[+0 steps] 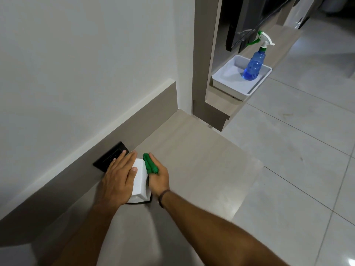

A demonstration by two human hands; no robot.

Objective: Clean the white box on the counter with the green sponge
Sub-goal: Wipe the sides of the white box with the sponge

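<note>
The white box [139, 179] sits on the table [201, 160] close to the back edge, just beside the wall strip and the black socket plate [110, 157]. The left hand [117, 179] lies flat on the box's top and left side, fingers [124, 160] extended and close together, pressing down rather than gripping. The right hand [158, 179] holds the green sponge [149, 164], fingers curled around it, with the sponge against the right face of the box.

Handling judgement: the box appears to be a smooth, rigid plastic housing, probably light, so it is likely to slide on the table under sideways wiping pressure. Bracing from above, as the left hand does, counters this. A dark line at the near end of the box may be a cable; this cannot be confirmed, so avoid pulling the box away from the wall. The sponge appears soft and compressible; it conforms to edges when squeezed lightly.

A blue spray bottle [253, 64] stands in a white tray [226, 83] on a separate shelf, well apart toward the far right.
</note>
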